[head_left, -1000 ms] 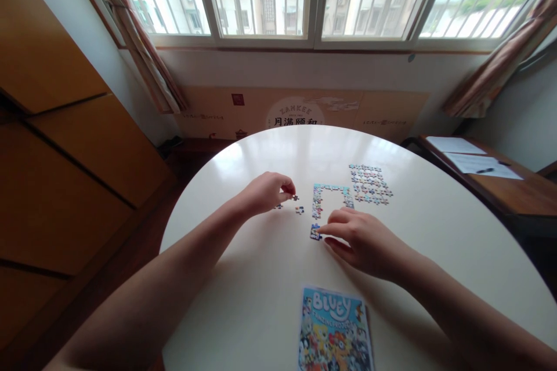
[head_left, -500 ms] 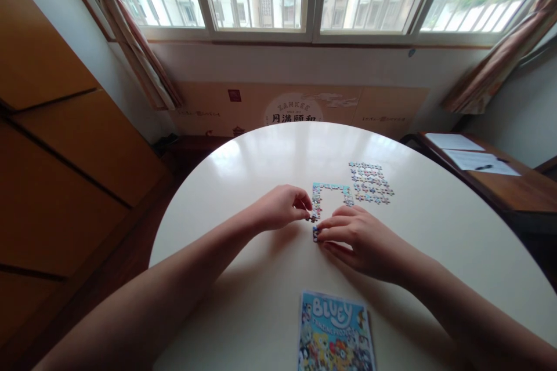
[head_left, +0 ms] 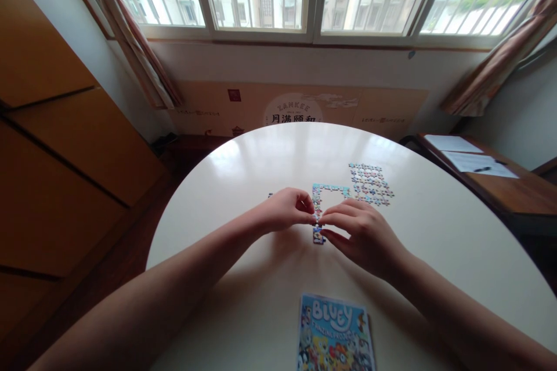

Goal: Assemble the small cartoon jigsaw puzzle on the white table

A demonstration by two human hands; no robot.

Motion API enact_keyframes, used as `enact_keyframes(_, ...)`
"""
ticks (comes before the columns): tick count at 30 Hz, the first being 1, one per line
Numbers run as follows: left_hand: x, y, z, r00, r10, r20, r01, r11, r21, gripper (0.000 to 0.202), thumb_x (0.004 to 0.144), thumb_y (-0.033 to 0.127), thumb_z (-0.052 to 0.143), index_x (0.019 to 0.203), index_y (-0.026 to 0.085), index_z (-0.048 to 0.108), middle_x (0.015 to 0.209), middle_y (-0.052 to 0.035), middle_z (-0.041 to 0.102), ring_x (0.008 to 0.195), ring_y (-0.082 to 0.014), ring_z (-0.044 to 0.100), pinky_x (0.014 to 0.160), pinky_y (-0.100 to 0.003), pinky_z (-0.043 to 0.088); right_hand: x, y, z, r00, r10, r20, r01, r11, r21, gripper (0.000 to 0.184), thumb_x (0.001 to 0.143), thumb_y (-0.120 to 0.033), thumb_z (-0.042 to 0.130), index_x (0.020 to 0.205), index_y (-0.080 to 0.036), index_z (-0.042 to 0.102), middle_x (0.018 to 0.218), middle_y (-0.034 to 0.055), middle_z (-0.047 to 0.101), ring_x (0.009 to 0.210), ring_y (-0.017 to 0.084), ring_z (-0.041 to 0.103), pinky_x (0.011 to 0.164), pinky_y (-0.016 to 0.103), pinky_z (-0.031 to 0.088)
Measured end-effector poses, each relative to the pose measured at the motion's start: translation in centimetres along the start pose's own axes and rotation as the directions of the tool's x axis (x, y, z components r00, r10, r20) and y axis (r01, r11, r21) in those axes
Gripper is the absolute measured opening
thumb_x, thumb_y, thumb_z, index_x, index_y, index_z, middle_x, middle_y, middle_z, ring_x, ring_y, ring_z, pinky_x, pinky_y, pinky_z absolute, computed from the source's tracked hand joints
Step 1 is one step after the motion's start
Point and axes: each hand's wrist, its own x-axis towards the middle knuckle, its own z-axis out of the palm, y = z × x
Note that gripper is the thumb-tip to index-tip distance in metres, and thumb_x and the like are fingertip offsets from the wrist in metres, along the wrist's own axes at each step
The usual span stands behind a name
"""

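Observation:
A partly joined jigsaw border (head_left: 331, 187) lies on the white table, its left side running down toward my fingers. My left hand (head_left: 289, 208) is closed, thumb and fingertips pinching a puzzle piece (head_left: 317, 222) at the lower end of that side. From the right, my right hand (head_left: 363, 232) reaches the same piece with its fingertips, and its thumb is by a dark blue edge piece (head_left: 318, 236) just below. The fingers partly cover where these pieces meet. Behind my left wrist a small piece (head_left: 270, 195) peeks out.
Several loose puzzle pieces (head_left: 371, 184) are laid out in rows beyond my right hand. A Bluey picture sheet (head_left: 335, 333) lies at the near side of the round table (head_left: 235, 313). Papers (head_left: 478, 163) rest on a brown desk at the right.
My left hand has shifted slightly right, bringing its piece in line with the border's left side. My right fingertips have moved up from the blue edge piece to that piece.

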Motion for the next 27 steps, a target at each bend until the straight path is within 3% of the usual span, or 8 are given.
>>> enact_keyframes(6,-0.1,0.4,0.1,1.0,0.002,0.018,-0.001,0.998,-0.064,0.017,0.07,0.025,0.076,0.076,0.015,0.063,0.074,-0.0014,0.066,0.071,-0.0144,0.059,0.066,-0.026,0.044,0.2,-0.2,-0.1,0.998,-0.02,-0.059,0.02,1.0,-0.007,0.012,0.095,-0.022,0.063,0.092,-0.023,0.075,0.089,0.001,0.078,0.077,0.02,0.066,0.073,0.035,0.048)
enact_keyframes(9,-0.9,1.0,-0.4,0.997,0.037,-0.072,-0.02,0.976,0.217,0.015,0.074,0.028,0.073,0.08,0.016,0.066,0.082,-0.0035,0.07,0.075,-0.0169,0.061,0.066,-0.027,0.044,0.1,0.3,-0.5,0.999,0.02,-0.05,-0.022,0.999,-0.028,0.011,0.094,-0.022,0.064,0.091,-0.023,0.075,0.086,0.0006,0.078,0.076,0.02,0.067,0.073,0.035,0.048)
enact_keyframes(12,-2.0,2.0,-1.0,0.992,0.065,-0.109,0.003,0.848,0.531,0.013,0.078,0.03,0.07,0.084,0.019,0.072,0.091,-0.0042,0.074,0.08,-0.0197,0.064,0.066,-0.028,0.043,0.0,0.8,-0.5,0.997,0.069,-0.024,-0.07,0.997,-0.027,0.011,0.092,-0.022,0.066,0.088,-0.024,0.075,0.082,0.0002,0.077,0.076,0.02,0.067,0.072,0.035,0.048)
enact_keyframes(14,-2.6,2.6,-1.3,0.996,0.067,-0.053,-0.021,0.788,0.616,0.012,0.081,0.029,0.067,0.086,0.021,0.075,0.089,-0.0033,0.075,0.079,-0.0191,0.064,0.065,-0.028,0.042,0.0,1.0,-0.4,0.997,0.079,-0.001,-0.079,0.997,-0.027,0.011,0.092,-0.023,0.066,0.087,-0.025,0.076,0.081,0.0,0.077,0.076,0.02,0.067,0.071,0.035,0.047)
enact_keyframes(16,-3.2,3.0,-1.6,0.993,0.083,0.086,-0.119,0.734,0.668,0.016,0.082,0.025,0.066,0.094,0.025,0.077,0.088,-0.0018,0.075,0.077,-0.0179,0.065,0.066,-0.027,0.043,0.1,1.0,-0.1,0.997,0.067,0.023,-0.066,0.998,-0.024,0.013,0.093,-0.023,0.065,0.087,-0.025,0.076,0.081,-0.0003,0.077,0.075,0.02,0.067,0.071,0.034,0.047)
enact_keyframes(19,-4.5,3.6,-2.1,0.956,0.041,0.291,-0.247,0.651,0.718,0.038,0.08,0.021,0.07,0.115,0.034,0.075,0.091,0.0003,0.076,0.078,-0.0175,0.066,0.068,-0.026,0.042,0.2,0.8,0.3,0.998,0.047,0.035,-0.046,0.999,-0.015,0.016,0.093,-0.021,0.063,0.086,-0.025,0.076,0.084,-0.0004,0.078,0.075,0.019,0.067,0.071,0.034,0.047)
enact_keyframes(24,-7.2,4.6,-1.7,0.96,-0.037,0.278,-0.211,0.557,0.803,0.058,0.081,0.025,0.071,0.137,0.037,0.061,0.1,-0.0037,0.076,0.087,-0.0232,0.068,0.071,-0.029,0.045,0.4,0.6,0.6,0.999,0.037,0.02,-0.037,0.999,-0.01,0.017,0.093,-0.021,0.062,0.085,-0.025,0.076,0.086,0.0002,0.078,0.077,0.019,0.067,0.071,0.033,0.049)
enact_keyframes(27,-8.1,4.9,-0.5,0.959,-0.05,0.279,-0.215,0.511,0.832,0.062,0.084,0.027,0.065,0.145,0.034,0.052,0.089,-0.006,0.075,0.076,-0.024,0.067,0.061,-0.029,0.043,0.5,0.6,0.7,0.999,0.037,0.024,-0.037,0.999,-0.008,0.018,0.094,-0.021,0.061,0.085,-0.025,0.076,0.086,0.0008,0.078,0.077,0.019,0.067,0.071,0.034,0.05)
